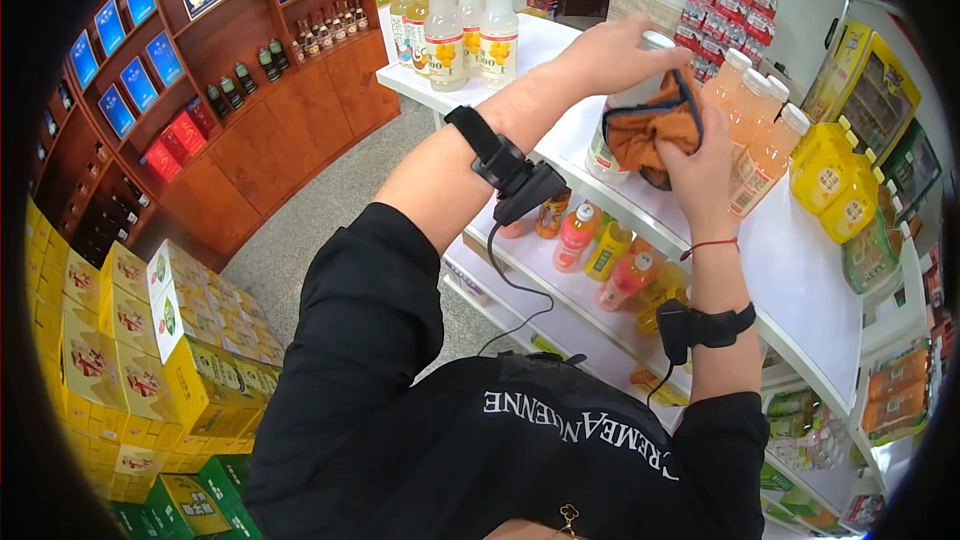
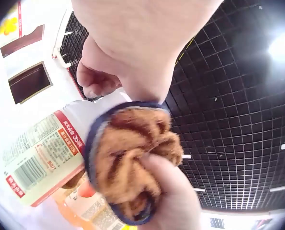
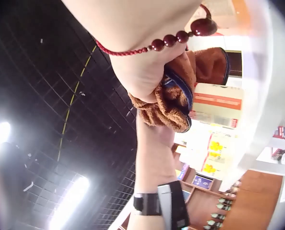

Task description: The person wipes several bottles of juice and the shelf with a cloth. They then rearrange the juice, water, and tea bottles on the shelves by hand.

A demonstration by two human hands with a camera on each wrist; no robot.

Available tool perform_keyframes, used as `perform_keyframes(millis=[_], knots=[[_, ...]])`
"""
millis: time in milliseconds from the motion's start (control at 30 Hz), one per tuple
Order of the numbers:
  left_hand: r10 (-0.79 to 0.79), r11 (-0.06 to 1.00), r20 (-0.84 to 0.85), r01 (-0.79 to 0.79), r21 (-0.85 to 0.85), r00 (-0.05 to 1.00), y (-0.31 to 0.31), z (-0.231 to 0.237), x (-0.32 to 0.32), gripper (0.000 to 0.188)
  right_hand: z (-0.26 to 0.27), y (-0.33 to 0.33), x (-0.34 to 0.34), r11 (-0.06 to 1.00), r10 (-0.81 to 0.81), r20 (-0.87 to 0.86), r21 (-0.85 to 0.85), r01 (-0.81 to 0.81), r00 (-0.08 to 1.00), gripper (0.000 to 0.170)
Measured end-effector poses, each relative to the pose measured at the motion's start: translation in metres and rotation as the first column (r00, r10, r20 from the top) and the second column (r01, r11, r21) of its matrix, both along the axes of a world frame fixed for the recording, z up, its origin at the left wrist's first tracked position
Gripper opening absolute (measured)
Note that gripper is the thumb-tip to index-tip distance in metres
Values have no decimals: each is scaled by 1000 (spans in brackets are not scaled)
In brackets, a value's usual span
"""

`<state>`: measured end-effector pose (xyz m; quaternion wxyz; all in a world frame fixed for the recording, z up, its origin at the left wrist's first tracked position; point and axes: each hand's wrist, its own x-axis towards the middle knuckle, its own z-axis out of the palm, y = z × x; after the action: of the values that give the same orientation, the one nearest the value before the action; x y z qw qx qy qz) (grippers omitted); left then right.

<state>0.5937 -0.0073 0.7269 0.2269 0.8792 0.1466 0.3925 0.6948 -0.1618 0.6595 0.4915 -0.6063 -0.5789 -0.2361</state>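
Note:
My left hand [image 1: 632,52] grips the capped top of a clear bottle [image 2: 44,155] with a white and red label. In the left wrist view the bottle leans, and its fingers curl at the neck. A brown cloth [image 1: 652,130] with dark blue edging is bunched in my right hand [image 1: 700,165], its thumb pressing into the folds. The cloth [image 3: 168,103] lies against the bottle's side and hides part of it. Right beside stand several orange-pink drink bottles [image 1: 765,130] with white caps.
Several pale bottles [image 1: 445,40] stand at the far left end of the white shelf top [image 1: 800,270]. Yellow drink packs [image 1: 835,180] sit on the right. Coloured bottles [image 1: 575,235] line the tier below. Stacked yellow cartons [image 1: 120,340] and a wooden cabinet [image 1: 310,90] are on the left.

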Motion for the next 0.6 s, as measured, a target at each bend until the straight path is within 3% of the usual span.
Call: perform_keyframes(millis=[33, 67, 133, 167, 300, 367, 400, 467, 500, 567, 600], knots=[[-121, 984, 43, 125, -126, 992, 3, -1, -2, 66, -13, 2, 6, 999, -17, -43, -28, 16, 999, 66], [-119, 984, 44, 124, -128, 992, 7, -1, -3, 66, -26, 4, 13, 999, -16, -42, -31, 14, 999, 66], [-199, 958, 19, 198, -205, 980, 9, 4, -10, 58, -40, 1, 15, 910, -7, -135, -411, -50, 991, 63], [-202, 959, 18, 201, -201, 979, 12, 4, -9, 56, -46, -1, 14, 925, -15, -197, -375, -61, 980, 61], [-151, 981, 5, 151, -122, 988, 8, 6, -10, 57, -28, -3, 17, 914, -39, -175, -403, -36, 984, 60], [6, 998, 8, -7, 57, 1000, 3, 7, -12, 61, 6, -7, 15, 932, 131, -325, -282, -229, 936, 58], [5, 998, 8, -5, 58, 1000, 3, 7, -10, 61, 18, -9, 11, 932, 131, -325, -281, -228, 937, 58], [58, 995, 52, -62, 79, 997, 2, 4, -3, 64, 35, -8, -1, 935, 327, -546, 65, -350, 772, 58], [58, 997, 35, -60, 43, 998, 2, 5, 1, 68, 37, -6, -3, 935, 325, -548, 66, -348, 771, 58], [20, 999, 43, -22, 37, 999, 6, 0, 5, 69, 39, -2, -4, 993, 118, -206, 22, -116, 971, 59], [-16, 999, 56, 14, 32, 998, 7, -2, 6, 70, 32, 0, -1, 993, 115, -208, 22, -113, 971, 59]])
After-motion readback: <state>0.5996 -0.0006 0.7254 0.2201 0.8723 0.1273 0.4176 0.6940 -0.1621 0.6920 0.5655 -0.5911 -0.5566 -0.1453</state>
